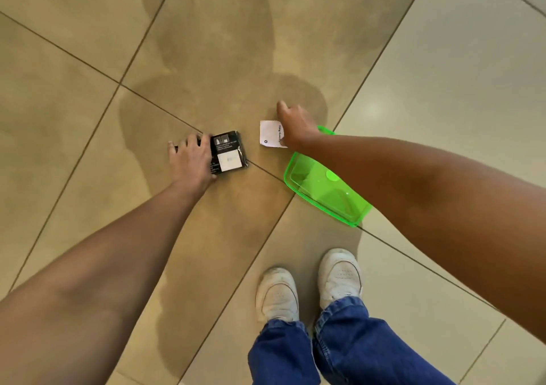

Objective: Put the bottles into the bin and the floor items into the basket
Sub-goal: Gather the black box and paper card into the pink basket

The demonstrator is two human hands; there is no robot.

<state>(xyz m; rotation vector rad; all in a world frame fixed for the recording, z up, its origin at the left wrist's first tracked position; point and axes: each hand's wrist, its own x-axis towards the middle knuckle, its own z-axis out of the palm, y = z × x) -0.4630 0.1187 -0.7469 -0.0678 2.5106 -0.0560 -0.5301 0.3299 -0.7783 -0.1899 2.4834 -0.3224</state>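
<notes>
On the tiled floor, a little toward 9 o'clock from the middle of the view, lies a black box. The left hand covers its left part. The fingers are spread and bent over the top, their tips reach the far edge, and the thumb sits at the near edge, so I judge that it grips the box. I cannot tell if the box has already left the floor.

At 3 o'clock from the box, apart from it, lies a white card with some print. The right hand is over its right edge and shows only its back. Its fingers point toward 12 o'clock and are hidden, so I cannot tell whether they pinch the card or only touch it.

At 4 o'clock from the card a green tray lies on the floor, partly under the right forearm. White shoes stand at 6 o'clock. No basket, bin or bottle is in view.

Some things could go wrong. The card is thin and flat on smooth tile, so the fingers may slide it away and not lift it. The box is wide for one hand, and it could slip out. With both arms stretched down at once, the right forearm could also knock the tray aside.
</notes>
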